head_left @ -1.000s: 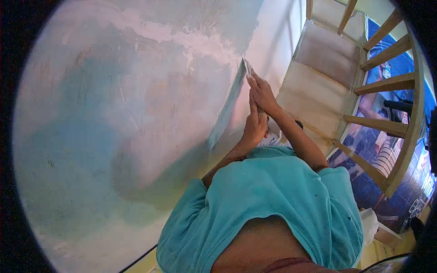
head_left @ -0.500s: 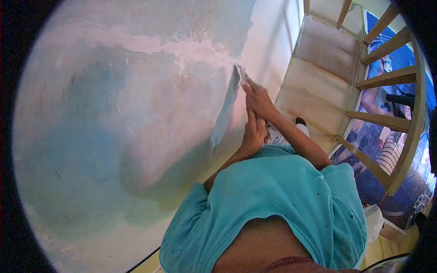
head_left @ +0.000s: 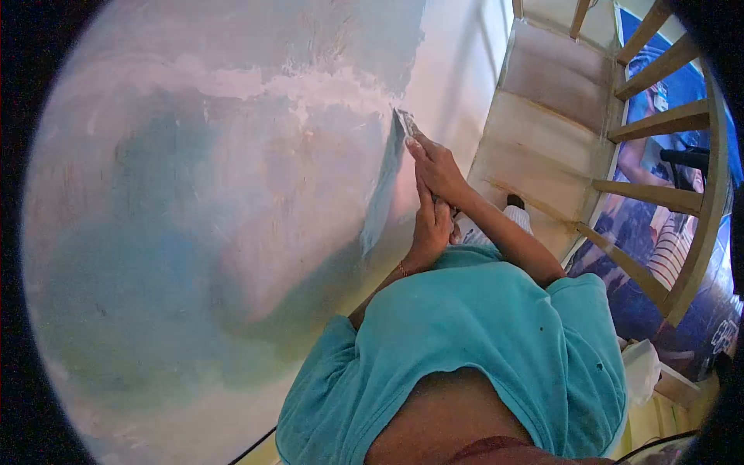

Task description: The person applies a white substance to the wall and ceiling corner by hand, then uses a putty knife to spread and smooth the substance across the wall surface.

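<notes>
So the right grip (head_left: 439, 167) is pinched around a pale scraper-like tool (head_left: 402, 122), which pokes out just past the fingertips with its tip up at the wall (head_left: 170, 271). Right forearm (head_left: 508, 232) slants in from lower right of the grip. Left grip (head_left: 431, 230) is tucked right below, touching it, a finger stretched upward; can't tell if it's clutching the handle too. Whitish patch (head_left: 333, 87) is up-left of the right grip, wooden rails (head_left: 659, 121) well off to its right.
</notes>
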`<state>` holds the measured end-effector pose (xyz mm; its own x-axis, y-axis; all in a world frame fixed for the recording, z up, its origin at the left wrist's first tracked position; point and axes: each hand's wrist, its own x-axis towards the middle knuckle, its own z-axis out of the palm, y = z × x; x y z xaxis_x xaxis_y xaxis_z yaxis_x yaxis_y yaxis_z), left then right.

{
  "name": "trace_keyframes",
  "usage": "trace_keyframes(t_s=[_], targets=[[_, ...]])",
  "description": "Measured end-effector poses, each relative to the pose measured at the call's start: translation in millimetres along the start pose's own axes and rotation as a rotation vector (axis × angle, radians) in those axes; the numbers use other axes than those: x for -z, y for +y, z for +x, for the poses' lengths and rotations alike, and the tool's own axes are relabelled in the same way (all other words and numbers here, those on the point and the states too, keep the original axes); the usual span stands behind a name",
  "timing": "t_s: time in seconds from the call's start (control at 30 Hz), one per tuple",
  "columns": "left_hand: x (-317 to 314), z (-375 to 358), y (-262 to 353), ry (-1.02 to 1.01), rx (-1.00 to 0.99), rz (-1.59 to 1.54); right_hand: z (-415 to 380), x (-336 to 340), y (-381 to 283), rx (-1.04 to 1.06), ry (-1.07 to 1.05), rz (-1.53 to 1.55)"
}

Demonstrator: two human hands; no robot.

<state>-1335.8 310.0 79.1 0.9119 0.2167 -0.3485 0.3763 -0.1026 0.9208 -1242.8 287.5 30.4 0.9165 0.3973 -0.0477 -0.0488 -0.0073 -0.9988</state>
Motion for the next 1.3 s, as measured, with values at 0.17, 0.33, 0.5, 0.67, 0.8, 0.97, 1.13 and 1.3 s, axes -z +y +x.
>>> trace_keyframes(t_s=[0.17,0.33,0.5,0.67,0.8,0.97,1.13,1.3], targets=[[0,20,0,0.005,0.064,0.027,20,15,-15,-0.161,-0.056,-0.011],[-2,8,-11,0.021,-0.018,0.043,5,4,2,0.049,0.004,-0.025],[1,14,-10,-0.005,0.025,0.036,11,5,-1,-0.035,-0.008,-0.034],[-4,6,-4,0.003,0.022,-0.026,5,8,-7,-0.008,-0.020,-0.039],[-3,4,-8,0.007,-0.065,0.069,1,8,-10,-0.026,-0.046,-0.040],[-4,8,-13,0.027,-0.047,0.057,5,14,-19,-0.133,-0.092,-0.022],[-7,1,2,0.060,-0.039,0.073,-1,10,-15,-0.020,-0.069,-0.004],[-6,1,-8,0.017,0.048,0.000,2,11,-15,-0.116,-0.118,-0.025]])
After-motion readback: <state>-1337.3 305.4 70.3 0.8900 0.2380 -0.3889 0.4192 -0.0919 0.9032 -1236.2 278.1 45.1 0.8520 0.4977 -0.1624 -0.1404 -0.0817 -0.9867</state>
